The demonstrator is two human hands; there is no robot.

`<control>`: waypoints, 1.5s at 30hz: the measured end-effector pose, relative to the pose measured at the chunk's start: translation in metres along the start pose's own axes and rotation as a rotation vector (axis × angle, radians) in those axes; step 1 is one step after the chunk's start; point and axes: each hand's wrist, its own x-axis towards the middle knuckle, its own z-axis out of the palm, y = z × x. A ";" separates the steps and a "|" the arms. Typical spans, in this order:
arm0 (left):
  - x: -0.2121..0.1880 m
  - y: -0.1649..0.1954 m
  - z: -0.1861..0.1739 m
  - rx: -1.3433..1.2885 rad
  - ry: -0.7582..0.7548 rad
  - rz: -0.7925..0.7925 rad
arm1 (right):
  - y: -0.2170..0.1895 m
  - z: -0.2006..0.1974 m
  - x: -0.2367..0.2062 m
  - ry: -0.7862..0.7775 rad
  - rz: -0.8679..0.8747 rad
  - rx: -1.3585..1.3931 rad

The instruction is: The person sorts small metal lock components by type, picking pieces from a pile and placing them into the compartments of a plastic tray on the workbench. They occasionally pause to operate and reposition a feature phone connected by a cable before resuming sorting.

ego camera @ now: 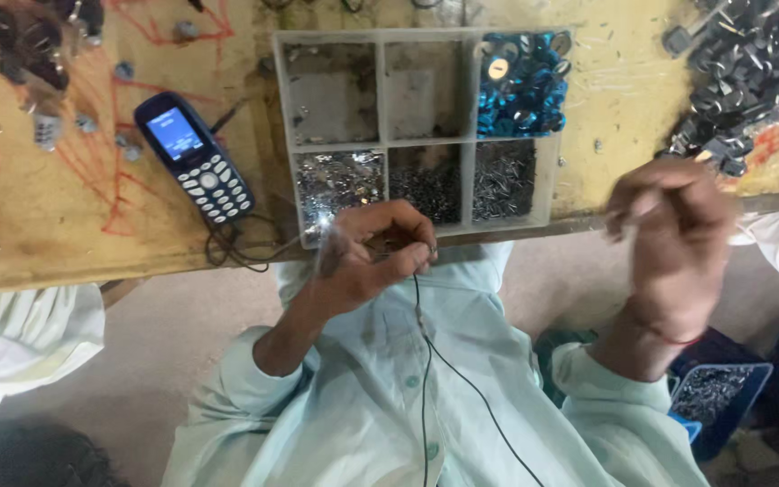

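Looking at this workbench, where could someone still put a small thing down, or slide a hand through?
Bare wood lies between the phone and the compartment tray, and between the tray and the dark metal pile. The tray's two upper left cells look nearly empty. Crowded: the front edge, where the left hand and the right hand work, and both far corners.

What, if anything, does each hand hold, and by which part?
The left hand is curled around something small over the divided tray; what it is cannot be told. The blurred right hand shows no clear object.
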 end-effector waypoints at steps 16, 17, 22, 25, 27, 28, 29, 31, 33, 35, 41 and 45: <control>-0.001 0.010 0.012 0.109 -0.044 0.089 | 0.001 0.032 0.004 -0.382 0.285 0.188; 0.005 0.008 0.009 0.111 -0.011 0.087 | 0.002 0.018 0.025 -0.117 -0.106 -0.220; 0.017 -0.001 -0.001 0.064 0.052 0.096 | 0.058 -0.057 0.117 0.365 -0.609 -1.241; 0.014 -0.002 -0.004 0.120 -0.019 0.157 | 0.068 -0.078 0.110 0.172 -0.403 -1.156; 0.012 -0.002 -0.004 0.058 -0.028 0.179 | 0.065 -0.090 0.080 0.030 -0.149 -1.114; 0.013 -0.002 -0.003 0.026 -0.038 0.190 | 0.060 -0.090 0.068 0.122 -0.174 -1.073; 0.013 -0.002 -0.003 0.022 -0.037 0.184 | 0.057 -0.088 0.054 0.216 -0.188 -1.032; 0.015 -0.001 -0.002 0.004 -0.042 0.164 | 0.052 -0.081 0.032 0.314 -0.176 -0.957; 0.016 0.000 -0.002 0.057 -0.050 0.122 | 0.056 -0.067 0.020 0.317 -0.148 -0.883; 0.017 0.002 -0.003 0.080 -0.060 0.071 | 0.063 -0.052 0.019 0.146 -0.144 -0.777; 0.018 0.004 0.000 0.082 -0.069 0.073 | 0.065 -0.033 0.032 0.139 -0.265 -0.965; 0.019 0.001 0.003 0.053 -0.035 0.092 | 0.062 -0.033 0.035 0.080 -0.204 -0.982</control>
